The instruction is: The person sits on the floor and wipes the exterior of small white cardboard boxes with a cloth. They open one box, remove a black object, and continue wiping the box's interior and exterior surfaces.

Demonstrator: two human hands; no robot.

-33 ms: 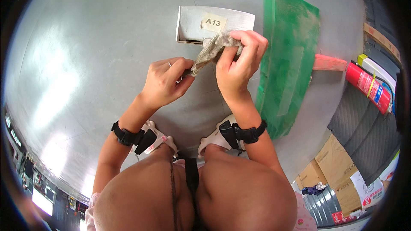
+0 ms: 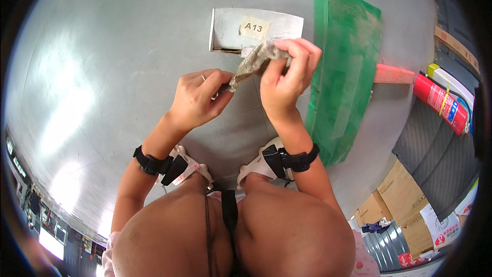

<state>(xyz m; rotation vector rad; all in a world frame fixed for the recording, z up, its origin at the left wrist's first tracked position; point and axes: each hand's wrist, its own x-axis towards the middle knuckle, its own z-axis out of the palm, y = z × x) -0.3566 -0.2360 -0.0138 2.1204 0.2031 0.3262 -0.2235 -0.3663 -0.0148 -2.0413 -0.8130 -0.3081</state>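
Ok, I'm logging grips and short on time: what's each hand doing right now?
Left hand: closed, pinching the lower end of the grey cloth.
Right hand: closed, holding the cloth's upper end.

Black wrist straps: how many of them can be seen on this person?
2. The left strap is around the wrist of the left hand; the right strap is around the wrist of the right hand. No others show.
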